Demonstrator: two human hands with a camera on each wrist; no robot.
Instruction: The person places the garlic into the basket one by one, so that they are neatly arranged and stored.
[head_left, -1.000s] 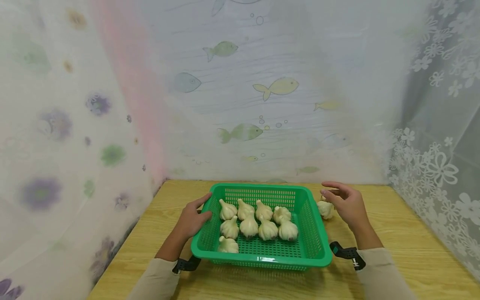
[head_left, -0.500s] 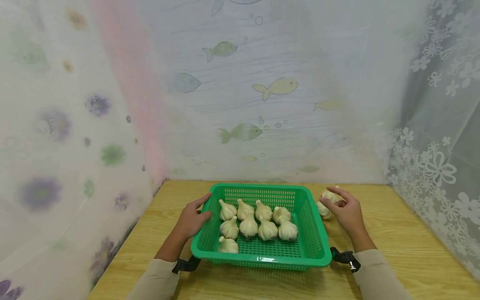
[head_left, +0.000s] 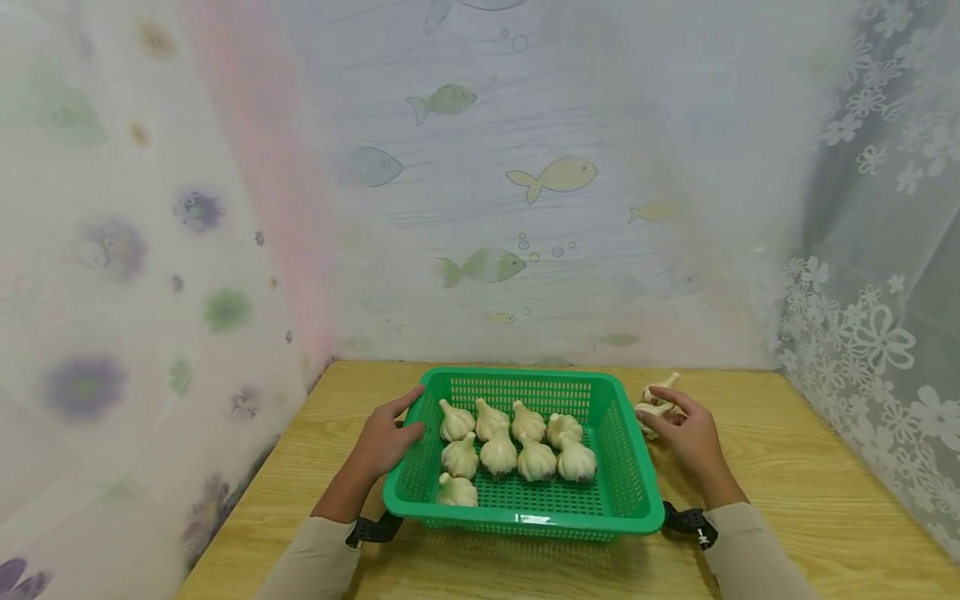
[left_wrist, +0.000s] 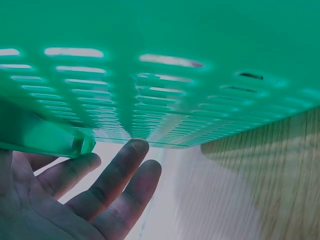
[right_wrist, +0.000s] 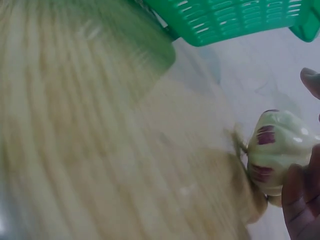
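At the left side of the green plastic basket (head_left: 525,522), my left hand (head_left: 384,442) grips the rim, thumb on the inside. In the left wrist view its other fingers (left_wrist: 112,180) lie along the slotted outer wall. Several garlic bulbs (head_left: 498,454) stand inside the basket in rows. My right hand (head_left: 693,437) is past the basket's right side, over garlic on the table. One bulb (head_left: 666,384) shows its stem beyond the fingertips. In the right wrist view a purple-marked garlic bulb (right_wrist: 280,142) lies between thumb and fingers; the fingers overlap it, and the thumb stands apart.
The basket rests on a wood-grain table (head_left: 772,467). A curtain with fish prints (head_left: 487,264) hangs behind it, and flower-printed sheets (head_left: 885,337) hang at the sides. A black strap (head_left: 686,521) is on each wrist.
My right hand has come down and closer around the garlic right of the basket, uncovering the rear bulb's stem. My left hand and the basket have stayed in place.
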